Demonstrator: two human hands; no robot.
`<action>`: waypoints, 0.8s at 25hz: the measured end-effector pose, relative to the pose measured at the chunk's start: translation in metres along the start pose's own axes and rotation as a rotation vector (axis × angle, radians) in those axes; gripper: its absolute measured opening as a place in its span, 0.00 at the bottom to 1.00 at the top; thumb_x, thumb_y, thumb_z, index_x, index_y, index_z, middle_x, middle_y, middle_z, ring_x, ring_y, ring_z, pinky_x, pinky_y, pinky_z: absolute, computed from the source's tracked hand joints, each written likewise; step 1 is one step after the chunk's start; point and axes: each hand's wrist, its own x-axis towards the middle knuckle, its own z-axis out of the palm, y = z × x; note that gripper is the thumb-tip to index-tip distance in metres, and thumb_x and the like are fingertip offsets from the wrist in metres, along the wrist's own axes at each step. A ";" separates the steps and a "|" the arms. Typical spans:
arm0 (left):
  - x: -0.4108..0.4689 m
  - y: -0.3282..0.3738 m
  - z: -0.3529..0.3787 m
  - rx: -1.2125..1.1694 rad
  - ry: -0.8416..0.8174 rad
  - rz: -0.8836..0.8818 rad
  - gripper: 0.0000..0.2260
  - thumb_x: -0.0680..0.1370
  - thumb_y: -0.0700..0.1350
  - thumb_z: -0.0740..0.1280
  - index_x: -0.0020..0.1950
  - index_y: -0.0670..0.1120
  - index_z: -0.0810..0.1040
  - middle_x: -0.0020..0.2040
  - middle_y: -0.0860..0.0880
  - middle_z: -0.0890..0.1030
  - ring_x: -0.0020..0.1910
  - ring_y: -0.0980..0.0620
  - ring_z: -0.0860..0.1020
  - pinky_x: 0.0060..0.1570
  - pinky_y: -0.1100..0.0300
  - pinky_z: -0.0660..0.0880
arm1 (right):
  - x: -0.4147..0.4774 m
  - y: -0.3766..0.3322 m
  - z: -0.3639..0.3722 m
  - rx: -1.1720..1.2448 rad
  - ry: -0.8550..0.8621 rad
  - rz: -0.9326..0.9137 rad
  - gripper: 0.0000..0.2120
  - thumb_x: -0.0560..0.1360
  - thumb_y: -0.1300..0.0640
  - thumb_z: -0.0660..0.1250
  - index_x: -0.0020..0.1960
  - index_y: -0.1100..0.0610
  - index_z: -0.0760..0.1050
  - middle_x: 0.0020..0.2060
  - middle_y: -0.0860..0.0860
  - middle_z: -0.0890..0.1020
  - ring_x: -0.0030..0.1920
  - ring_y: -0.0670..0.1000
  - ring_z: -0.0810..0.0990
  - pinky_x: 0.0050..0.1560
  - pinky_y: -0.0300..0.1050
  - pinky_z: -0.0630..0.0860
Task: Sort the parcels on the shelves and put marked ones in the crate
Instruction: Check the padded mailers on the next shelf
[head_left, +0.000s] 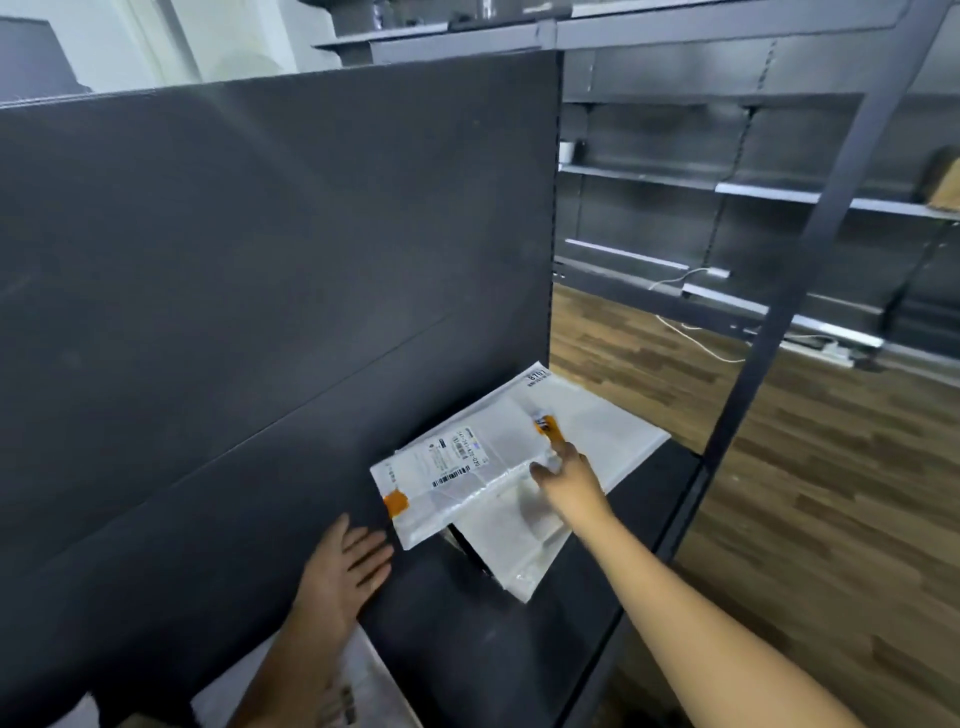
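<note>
- The label (457, 457) on the top parcel (467, 493) is too small to read; only barcodes show.
- The top parcel covers much of two more white parcels: one (514, 556) juts out below it, another (618, 431) lies behind it to the right.
- A fourth parcel (363, 686) is at the bottom edge of the view, on a lower level, partly hidden by the left forearm and cut off by the frame.
- A brown thing (943, 176) on the far racks is cut off at the right edge and cannot be made out.
- The three parcels lie on a dark shelf (467, 649) with a tall dark back panel (260, 260) behind it.
- The top parcel has orange tape (397, 503) at its near left corner and more at its far edge.
- Beyond a grey post (769, 322) are a wood-pattern floor (831, 519), grey racks (675, 182) and a white cable (696, 338) on the floor.
- The left hand (343, 566) lies flat on the shelf, fingers straight and spread, just left of the top parcel, holding nothing.
- The right hand (569, 480) reaches the top parcel's right edge, forefinger out toward the far tape and thumb on the wrap; whether it pinches the parcel I cannot tell.
</note>
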 end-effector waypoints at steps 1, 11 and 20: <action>0.002 0.010 0.004 0.004 -0.019 0.025 0.13 0.81 0.49 0.59 0.60 0.42 0.71 0.54 0.42 0.78 0.52 0.43 0.76 0.60 0.49 0.69 | 0.002 -0.001 0.004 0.000 -0.028 0.027 0.25 0.77 0.59 0.62 0.72 0.60 0.62 0.66 0.59 0.71 0.65 0.59 0.72 0.61 0.43 0.68; 0.013 0.012 0.043 0.319 0.052 0.127 0.03 0.75 0.34 0.66 0.47 0.39 0.74 0.39 0.43 0.77 0.34 0.51 0.74 0.24 0.66 0.74 | -0.009 -0.005 0.006 0.162 -0.085 0.156 0.19 0.76 0.62 0.60 0.65 0.64 0.68 0.57 0.58 0.76 0.56 0.57 0.76 0.57 0.49 0.72; -0.033 -0.015 0.057 -0.017 -0.424 0.154 0.18 0.75 0.26 0.59 0.57 0.45 0.74 0.51 0.43 0.81 0.50 0.45 0.80 0.48 0.50 0.79 | -0.026 -0.020 0.004 0.908 -0.075 0.219 0.07 0.75 0.66 0.65 0.51 0.57 0.74 0.44 0.54 0.83 0.43 0.53 0.81 0.44 0.47 0.77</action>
